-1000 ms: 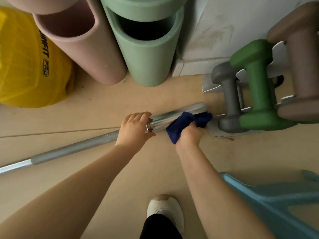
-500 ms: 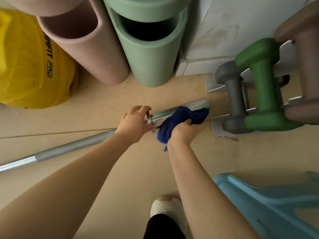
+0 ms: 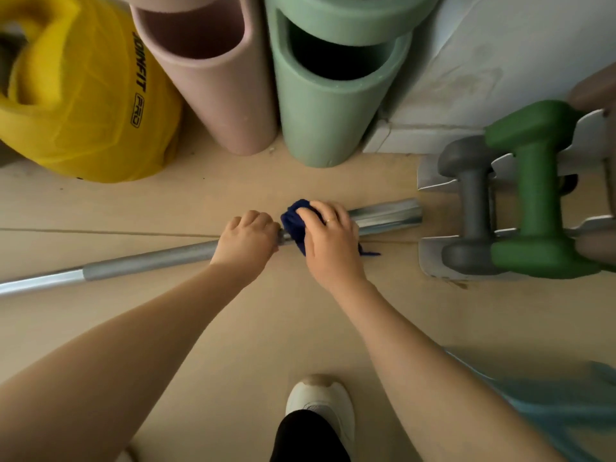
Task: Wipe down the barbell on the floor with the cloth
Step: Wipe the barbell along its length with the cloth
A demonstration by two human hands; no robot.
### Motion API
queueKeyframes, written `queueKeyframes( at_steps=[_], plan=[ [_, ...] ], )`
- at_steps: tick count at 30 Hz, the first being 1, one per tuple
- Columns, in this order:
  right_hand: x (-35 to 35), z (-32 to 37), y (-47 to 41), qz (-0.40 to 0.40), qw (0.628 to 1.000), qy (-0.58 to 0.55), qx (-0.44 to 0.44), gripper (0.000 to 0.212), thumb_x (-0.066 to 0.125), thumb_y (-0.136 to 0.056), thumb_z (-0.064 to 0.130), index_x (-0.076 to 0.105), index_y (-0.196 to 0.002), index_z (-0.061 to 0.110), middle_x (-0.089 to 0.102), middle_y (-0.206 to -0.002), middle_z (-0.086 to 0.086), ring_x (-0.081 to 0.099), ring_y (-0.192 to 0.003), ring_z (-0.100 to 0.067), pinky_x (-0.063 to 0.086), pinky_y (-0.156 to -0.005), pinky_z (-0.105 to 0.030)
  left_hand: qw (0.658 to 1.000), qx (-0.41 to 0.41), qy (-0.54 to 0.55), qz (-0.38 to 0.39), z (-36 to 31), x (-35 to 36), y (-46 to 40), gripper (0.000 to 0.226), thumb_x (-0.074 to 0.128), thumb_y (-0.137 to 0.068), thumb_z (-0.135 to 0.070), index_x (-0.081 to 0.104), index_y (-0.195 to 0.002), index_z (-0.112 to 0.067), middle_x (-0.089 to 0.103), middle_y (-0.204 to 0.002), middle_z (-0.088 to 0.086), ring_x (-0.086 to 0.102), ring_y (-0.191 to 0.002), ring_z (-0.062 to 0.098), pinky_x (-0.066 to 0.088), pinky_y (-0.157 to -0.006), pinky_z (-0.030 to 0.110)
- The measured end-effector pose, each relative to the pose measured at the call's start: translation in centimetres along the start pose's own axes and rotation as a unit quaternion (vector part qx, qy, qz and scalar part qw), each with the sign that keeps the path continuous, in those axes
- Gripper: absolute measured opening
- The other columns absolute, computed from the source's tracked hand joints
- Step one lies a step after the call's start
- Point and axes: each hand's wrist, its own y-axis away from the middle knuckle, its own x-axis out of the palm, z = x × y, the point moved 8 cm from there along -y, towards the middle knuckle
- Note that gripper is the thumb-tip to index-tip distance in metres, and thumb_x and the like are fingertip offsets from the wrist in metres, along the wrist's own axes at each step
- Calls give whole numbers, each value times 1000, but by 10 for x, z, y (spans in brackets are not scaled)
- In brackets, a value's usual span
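**Cloth on the barbell sleeve, mid-frame**

At the centre of the frame, my right hand (image 3: pixel 333 241) lies palm down on the dark blue cloth (image 3: pixel 295 225), fingers curled over it and pressing it onto the barbell (image 3: pixel 150 261) where the shiny end sleeve meets the shaft. A ring shows on one finger. A loose strand of the cloth trails onto the floor just right of my wrist. My left hand (image 3: pixel 246 240) sits just beside it on the left, fingers wrapped around the grey shaft, gripping it.

The barbell lies on the tan wooden floor (image 3: pixel 233 328), running from the left edge, where its shaft turns bright, up to its sleeve end right of centre. Near that end, at the right edge, a metal rack (image 3: pixel 430 251) holds a grey dumbbell (image 3: pixel 470 208) and a green dumbbell (image 3: pixel 536 195).

Along the top stand a pink foam roller (image 3: pixel 216 78) and a green foam roller (image 3: pixel 326 95); a yellow bag (image 3: pixel 90 105) fills the upper left. A pale wall with a skirting board occupies the upper right. My white shoe (image 3: pixel 320 408) shows at bottom centre, and something light blue, blurred, sits at lower right.
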Motion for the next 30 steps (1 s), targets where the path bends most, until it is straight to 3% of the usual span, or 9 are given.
queueKeyframes(
  at_steps=[5,9,11,14,17,19,22,25,30],
  plan=[
    [-1,8,-28,27,999,38,15,43,27,-71,19,68,-85,10,69,-87,-10,63,-80,-35,48,-63,-35,998,16,-55,-41,-1,-6,-3,19,75,-74,-19,68,-91,-13,65,-90,4,58,-94,28,46,-74,34],
    [11,32,19,35,982,145,-116,34,37,-75,10,69,-87,12,70,-104,-4,57,-101,-24,51,-65,-30,999,3,-27,-24,0,-2,-1,15,59,-87,-19,65,-100,-16,63,-102,1,50,-107,25,39,-84,32],
    [12,23,8,64,984,128,-105,35,36,-73,16,67,-88,15,69,-105,-1,58,-103,-24,50,-73,-32,999,1,-26,-19,1,-1,-1,12,76,-71,-19,70,-80,-17,66,-81,-1,59,-89,24,46,-70,30],
    [19,9,-35,138,990,29,3,33,37,-77,19,64,-94,14,66,-104,-6,58,-98,-31,46,-79,-36,998,6,-44,-39,0,2,-5,27,89,-42,-22,67,-57,-18,61,-58,-3,62,-64,22,45,-53,23],
    [27,-21,-61,200,947,-106,229,26,39,-88,20,62,-100,12,64,-109,-13,56,-98,-32,42,-77,-32,998,10,-49,-27,-2,0,-4,18,72,-73,-18,69,-90,-16,65,-91,0,56,-96,25,43,-74,31],
    [22,-26,-62,169,940,-130,266,23,38,-88,19,59,-92,11,64,-104,-15,56,-91,-32,38,-71,-30,998,-1,-53,-19,1,4,-5,21,63,-81,-15,65,-102,-16,62,-102,1,51,-106,26,40,-81,32],
    [10,4,-37,48,996,-10,75,27,37,-79,17,61,-89,8,67,-96,-14,61,-89,-35,48,-74,-37,998,13,-49,-30,-1,0,1,27,85,-44,-18,70,-66,-18,64,-67,-4,62,-71,22,45,-57,25],
    [29,18,23,31,990,105,-87,27,42,-80,10,57,-103,10,63,-121,-11,47,-120,-29,46,-95,-44,997,15,-40,-64,1,3,2,28,86,-39,-19,67,-60,-20,63,-62,-6,62,-64,20,44,-52,23],
    [33,14,33,2,978,174,-112,28,41,-82,8,58,-104,10,63,-123,-10,41,-125,-27,39,-102,-48,997,-7,68,-46,12,4,11,32,58,-87,-24,57,-119,-20,60,-119,-2,45,-117,24,38,-90,32]
  ],
)
